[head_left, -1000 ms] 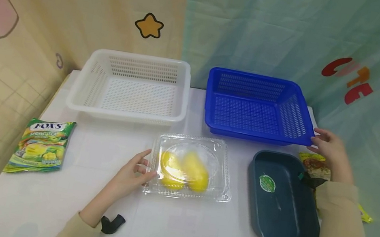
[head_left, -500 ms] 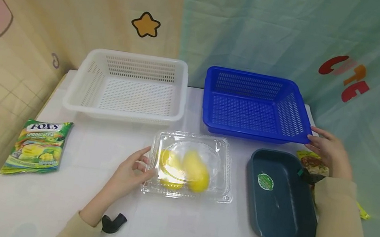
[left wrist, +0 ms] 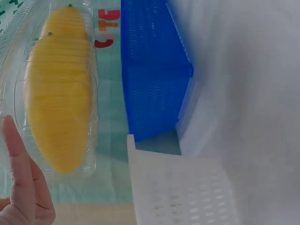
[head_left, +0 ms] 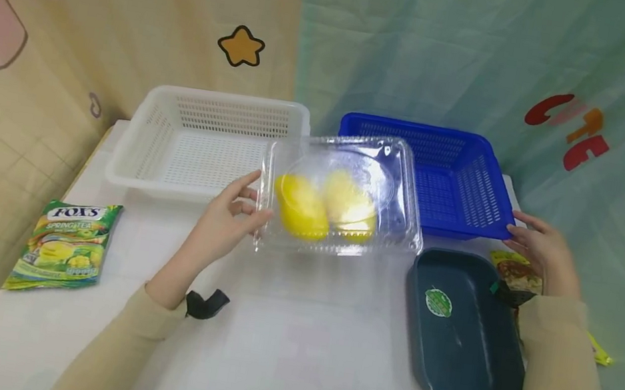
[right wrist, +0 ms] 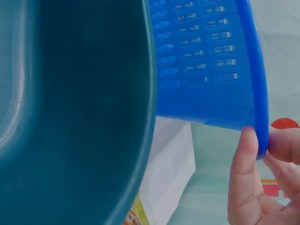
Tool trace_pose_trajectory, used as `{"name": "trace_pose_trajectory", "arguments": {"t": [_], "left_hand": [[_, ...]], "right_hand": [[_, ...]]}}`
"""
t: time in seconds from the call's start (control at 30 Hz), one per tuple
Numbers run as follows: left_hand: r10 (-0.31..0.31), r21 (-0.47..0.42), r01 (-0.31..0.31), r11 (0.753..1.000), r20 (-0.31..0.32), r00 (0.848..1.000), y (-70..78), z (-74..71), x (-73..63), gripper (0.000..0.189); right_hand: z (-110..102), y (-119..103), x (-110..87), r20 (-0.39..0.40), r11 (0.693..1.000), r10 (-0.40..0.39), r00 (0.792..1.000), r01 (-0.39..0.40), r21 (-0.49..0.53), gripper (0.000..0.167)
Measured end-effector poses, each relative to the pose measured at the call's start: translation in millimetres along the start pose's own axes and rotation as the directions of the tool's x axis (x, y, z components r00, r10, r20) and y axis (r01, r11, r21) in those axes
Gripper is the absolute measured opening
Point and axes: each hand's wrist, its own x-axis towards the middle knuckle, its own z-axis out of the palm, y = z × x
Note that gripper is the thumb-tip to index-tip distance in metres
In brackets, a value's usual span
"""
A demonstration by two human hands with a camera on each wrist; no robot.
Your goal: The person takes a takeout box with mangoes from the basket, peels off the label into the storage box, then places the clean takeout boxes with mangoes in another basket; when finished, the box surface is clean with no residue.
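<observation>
My left hand grips the left edge of a clear plastic clamshell box with yellow mangoes inside. The box is raised off the table and tilted, overlapping the front of both baskets in the head view. From the left wrist view, the mangoes show through the ribbed side of the box. My right hand pinches the front right corner of the blue basket; in the right wrist view its thumb and fingers close on the basket's rim.
A white basket stands at the back left. On the left lies a green Fox's candy bag. A dark teal basin sits front right, with a yellow packet partly hidden behind it and my right arm. A patterned curtain hangs behind the table.
My left hand has lifted the clamshell box off the table, up and away from me, tilting it. The right hand stays at the blue basket's corner.
</observation>
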Motion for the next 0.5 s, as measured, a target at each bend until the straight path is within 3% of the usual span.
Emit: {"name": "trace_pose_trajectory", "arguments": {"t": [0.17,0.3,0.4,0.5], "left_hand": [[-0.021,-0.078,0.021,0.997,-0.005,1.0,33.4,10.9,60.5,0.076],[-0.055,-0.134,0.059,0.989,0.034,0.998,44.8,31.6,103.3,0.078],[-0.078,-0.145,0.087,0.986,0.064,0.995,44.7,48.4,125.8,0.078],[-0.085,-0.145,0.093,0.985,0.062,0.994,45.0,63.5,139.5,0.077]], "right_hand": [[-1.7,-1.7,-2.3,-0.002,0.997,0.029,1.0,-0.029,0.078,0.073],[-1.6,-4.0,-2.3,-0.009,0.996,0.05,0.999,-0.049,0.073,0.071],[-1.8,-5.9,-2.1,0.001,0.997,0.056,0.998,-0.056,0.055,0.07],[-2.3,-7.6,-1.8,0.016,0.994,0.07,0.997,-0.071,0.082,0.07]]}}
